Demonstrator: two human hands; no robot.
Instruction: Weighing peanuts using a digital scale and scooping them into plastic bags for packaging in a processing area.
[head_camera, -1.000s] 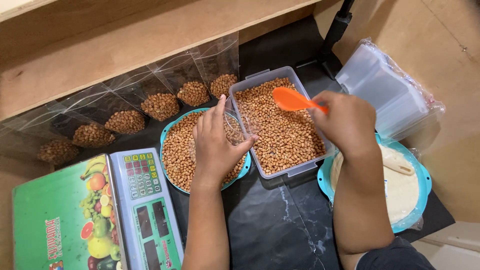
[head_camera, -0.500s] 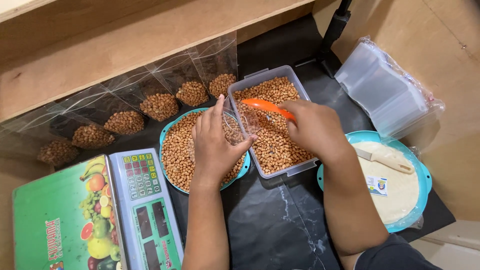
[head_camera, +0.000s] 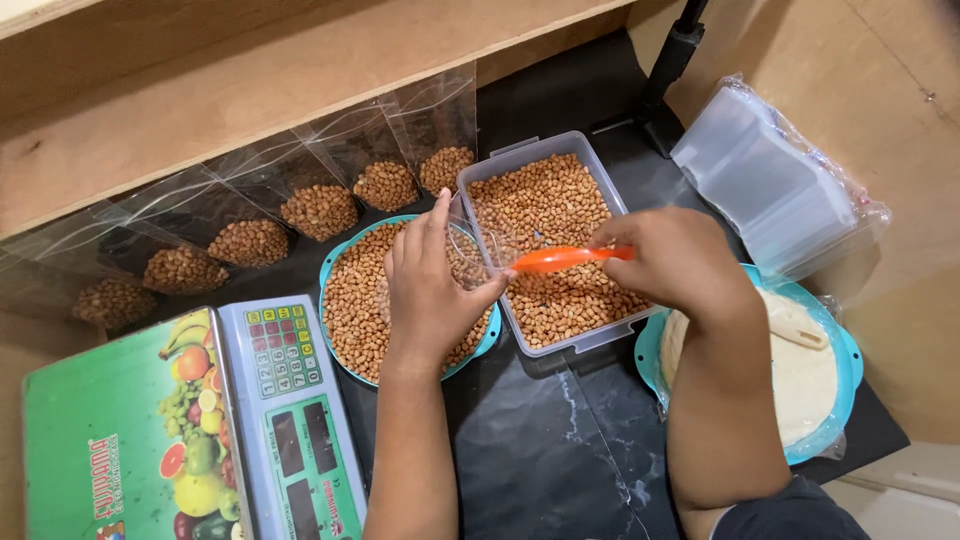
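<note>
My left hand (head_camera: 432, 290) holds a clear plastic pouch (head_camera: 466, 243) upright over a teal round bowl (head_camera: 345, 248) of peanuts. My right hand (head_camera: 680, 262) grips an orange scoop (head_camera: 556, 259), its bowl end lying at the pouch mouth, above a clear rectangular tub (head_camera: 598, 337) heaped with peanuts. The two hands almost meet at the tub's left wall.
Several filled clear pouches of peanuts (head_camera: 318, 208) lean against a wooden ledge (head_camera: 250, 90). A digital scale with a green fruit-printed platform (head_camera: 120, 440) sits at the lower left. A stack of empty clear pouches (head_camera: 770, 185) lies at right, above a teal plate with white paper (head_camera: 810, 370).
My right hand has carried the orange scoop from the far right part of the tub leftward and nearer, up to the pouch. My left hand has stayed on the pouch.
</note>
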